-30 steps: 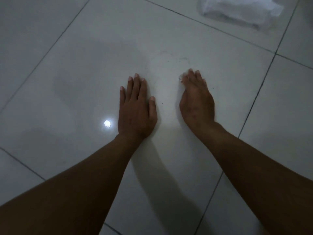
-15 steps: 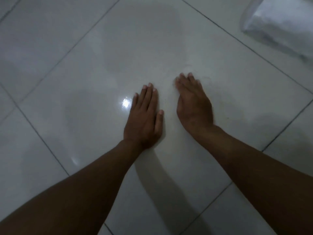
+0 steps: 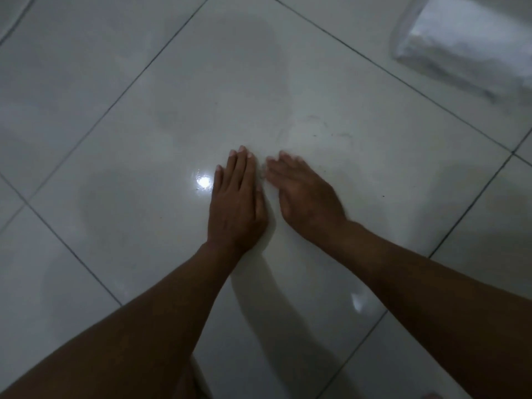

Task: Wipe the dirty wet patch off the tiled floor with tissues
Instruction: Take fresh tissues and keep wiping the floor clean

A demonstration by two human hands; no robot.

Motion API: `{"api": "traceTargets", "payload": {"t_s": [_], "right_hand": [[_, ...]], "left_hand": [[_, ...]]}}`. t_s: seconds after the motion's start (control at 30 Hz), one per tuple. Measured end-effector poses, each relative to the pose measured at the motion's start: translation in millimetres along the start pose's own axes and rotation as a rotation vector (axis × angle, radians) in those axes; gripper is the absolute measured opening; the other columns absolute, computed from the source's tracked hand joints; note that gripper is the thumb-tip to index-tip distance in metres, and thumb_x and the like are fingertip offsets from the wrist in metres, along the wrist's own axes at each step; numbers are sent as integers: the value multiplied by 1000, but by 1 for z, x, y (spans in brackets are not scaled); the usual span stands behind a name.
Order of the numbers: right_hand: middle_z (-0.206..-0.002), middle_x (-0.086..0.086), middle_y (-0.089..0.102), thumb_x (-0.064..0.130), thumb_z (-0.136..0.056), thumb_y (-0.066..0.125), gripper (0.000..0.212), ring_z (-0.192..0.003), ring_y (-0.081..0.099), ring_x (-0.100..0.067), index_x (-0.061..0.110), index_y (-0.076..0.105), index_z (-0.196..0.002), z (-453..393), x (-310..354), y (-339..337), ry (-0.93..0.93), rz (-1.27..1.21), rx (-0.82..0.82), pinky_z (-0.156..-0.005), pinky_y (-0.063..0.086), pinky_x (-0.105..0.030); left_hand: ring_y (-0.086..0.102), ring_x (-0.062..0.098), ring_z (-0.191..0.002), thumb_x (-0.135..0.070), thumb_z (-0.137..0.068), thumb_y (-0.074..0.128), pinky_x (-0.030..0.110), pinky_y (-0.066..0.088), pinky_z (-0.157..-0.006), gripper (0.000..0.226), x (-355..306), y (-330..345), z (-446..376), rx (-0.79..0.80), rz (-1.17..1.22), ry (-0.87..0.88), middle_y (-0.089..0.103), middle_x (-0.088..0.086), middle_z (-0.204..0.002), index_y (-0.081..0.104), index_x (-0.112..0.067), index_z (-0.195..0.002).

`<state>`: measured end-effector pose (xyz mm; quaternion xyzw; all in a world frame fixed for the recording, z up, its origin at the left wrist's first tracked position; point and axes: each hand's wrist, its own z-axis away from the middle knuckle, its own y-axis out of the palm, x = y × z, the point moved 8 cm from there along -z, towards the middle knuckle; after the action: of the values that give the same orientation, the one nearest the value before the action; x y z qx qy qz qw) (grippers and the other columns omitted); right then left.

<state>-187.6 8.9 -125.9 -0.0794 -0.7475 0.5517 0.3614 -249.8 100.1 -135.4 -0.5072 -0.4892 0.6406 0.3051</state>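
Note:
My left hand (image 3: 236, 203) lies flat on the glossy white tiled floor (image 3: 144, 125), fingers straight and together. My right hand (image 3: 305, 194) sits just to its right, motion-blurred, with its fingers stretched toward the left hand's fingertips and low over the tile. No tissue shows under or in either hand. The dirty patch (image 3: 319, 131) is a faint smear with thin dark marks and specks, just beyond the right hand's fingertips. A white pack of tissues (image 3: 466, 44) lies on the floor at the top right.
Dark grout lines (image 3: 472, 197) cross the floor around the big central tile. A bright light reflection (image 3: 203, 182) glints beside my left hand. Both forearms reach in from the bottom edge.
My right hand has slid left and back, closing on the left hand and leaving the smear uncovered. The left hand stays planted. The view has turned, so the tissue pack sits further right.

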Motion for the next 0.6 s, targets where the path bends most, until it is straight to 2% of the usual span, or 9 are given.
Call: {"api": "traceTargets", "payload": {"t_s": [0.07,0.13,0.23,0.3,0.5,0.6], "right_hand": [[-138,-12,56,5,-90,38,46,-133,48,-27,4,59,-131,29,8,-2,-118,34,68,-113,35,-43],[-139,-12,55,4,-93,39,44,-134,47,-27,5,59,-132,49,-3,-10,-93,71,36,-114,34,-44],[-139,-14,55,-3,-90,44,44,-135,46,-29,2,59,-131,52,-38,-25,234,108,-129,-115,31,-46],[-140,-16,54,-3,-88,44,45,-136,44,-31,1,57,-132,47,-38,-23,366,83,-186,-116,30,-45],[-139,-12,55,10,-94,38,43,-135,46,-26,4,59,-131,66,11,-8,78,24,-35,-114,33,-45],[-140,-12,55,0,-91,45,43,-136,45,-27,5,60,-131,83,-26,-27,246,72,-142,-115,30,-48]], "left_hand": [[6,22,-152,-26,-100,30,46,7,-123,59,0,4,2,14,-13,26,16,13,-162,23,-2,-153],[5,21,-152,-27,-100,32,47,6,-123,59,-1,7,4,29,-26,55,14,12,-163,22,-3,-154],[4,21,-152,-29,-101,33,49,6,-123,60,-1,10,7,32,-40,64,13,11,-163,21,-5,-154],[5,21,-152,-29,-101,32,50,7,-123,60,-1,10,6,34,-45,57,14,11,-163,22,-4,-154],[5,23,-152,-30,-101,31,51,8,-122,60,-17,13,8,67,-35,103,13,13,-163,22,-3,-154],[8,24,-152,-31,-100,29,50,7,-122,60,-35,17,3,56,-16,137,17,13,-162,24,-3,-153]]}}
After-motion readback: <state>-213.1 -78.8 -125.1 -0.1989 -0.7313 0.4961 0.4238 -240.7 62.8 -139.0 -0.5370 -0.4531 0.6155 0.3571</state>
